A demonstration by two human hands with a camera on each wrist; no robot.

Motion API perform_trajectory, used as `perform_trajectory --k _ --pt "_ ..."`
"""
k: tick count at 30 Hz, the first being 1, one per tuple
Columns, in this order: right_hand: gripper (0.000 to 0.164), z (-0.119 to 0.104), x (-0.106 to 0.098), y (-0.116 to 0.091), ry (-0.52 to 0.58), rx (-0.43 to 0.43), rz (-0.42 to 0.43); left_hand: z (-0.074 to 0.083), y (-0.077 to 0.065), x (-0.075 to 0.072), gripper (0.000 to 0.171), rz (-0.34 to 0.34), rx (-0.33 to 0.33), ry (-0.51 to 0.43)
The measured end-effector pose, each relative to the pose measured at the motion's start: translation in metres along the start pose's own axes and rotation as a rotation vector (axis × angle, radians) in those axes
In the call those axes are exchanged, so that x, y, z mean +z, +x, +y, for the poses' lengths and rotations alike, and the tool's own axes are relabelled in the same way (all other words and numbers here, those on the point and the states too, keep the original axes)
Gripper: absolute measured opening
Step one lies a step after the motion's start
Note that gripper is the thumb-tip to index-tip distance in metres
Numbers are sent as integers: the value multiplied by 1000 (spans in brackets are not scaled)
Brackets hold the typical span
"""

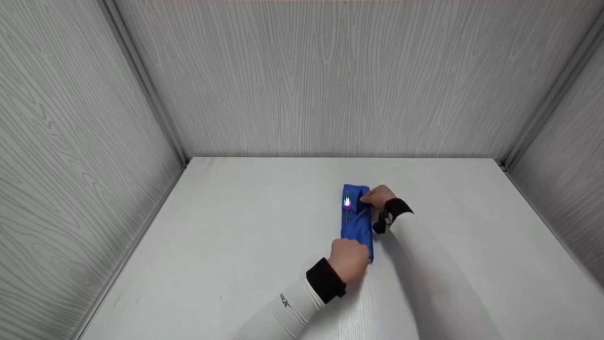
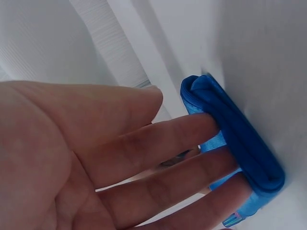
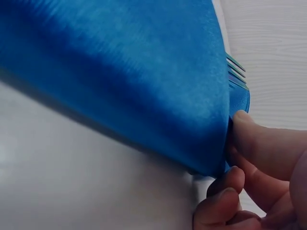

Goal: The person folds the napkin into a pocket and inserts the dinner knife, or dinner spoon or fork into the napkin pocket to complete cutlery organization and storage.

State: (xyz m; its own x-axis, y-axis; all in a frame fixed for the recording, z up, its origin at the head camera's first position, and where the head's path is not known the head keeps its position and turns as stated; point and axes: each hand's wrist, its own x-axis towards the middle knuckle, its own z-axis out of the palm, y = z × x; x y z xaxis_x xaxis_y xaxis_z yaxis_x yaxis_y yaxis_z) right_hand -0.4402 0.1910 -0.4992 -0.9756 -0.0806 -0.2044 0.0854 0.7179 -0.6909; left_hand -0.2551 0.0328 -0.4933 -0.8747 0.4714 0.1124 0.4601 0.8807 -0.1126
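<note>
A blue cloth napkin (image 1: 357, 232), folded into a long strip, lies on the white table. On its left side a shiny fork (image 1: 347, 203) shows, tines toward the far end. My left hand (image 1: 349, 259) is at the near end; in the left wrist view its straight fingers touch the rolled end of the napkin (image 2: 249, 148), with the thumb apart from it. At the far right edge my right hand (image 1: 380, 196) pinches the cloth between thumb and fingers. The right wrist view shows a raised fold of cloth hiding most of the fork (image 3: 237, 74), only the tines sticking out.
The white tabletop (image 1: 245, 226) ends at a grey wood-grain back wall (image 1: 311, 85). Similar panels stand at the left (image 1: 61, 141) and right (image 1: 571, 141). Both forearms reach in over the front of the table.
</note>
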Motion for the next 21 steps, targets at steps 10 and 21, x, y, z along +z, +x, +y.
perform_trajectory --k 10,21 --pt "22 1 -7 -1 -62 -36 -43 0 0 0 29 46 13 -1" --pt "26 4 -1 -2 -35 -20 27 1 1 0 28 19 7 -3"
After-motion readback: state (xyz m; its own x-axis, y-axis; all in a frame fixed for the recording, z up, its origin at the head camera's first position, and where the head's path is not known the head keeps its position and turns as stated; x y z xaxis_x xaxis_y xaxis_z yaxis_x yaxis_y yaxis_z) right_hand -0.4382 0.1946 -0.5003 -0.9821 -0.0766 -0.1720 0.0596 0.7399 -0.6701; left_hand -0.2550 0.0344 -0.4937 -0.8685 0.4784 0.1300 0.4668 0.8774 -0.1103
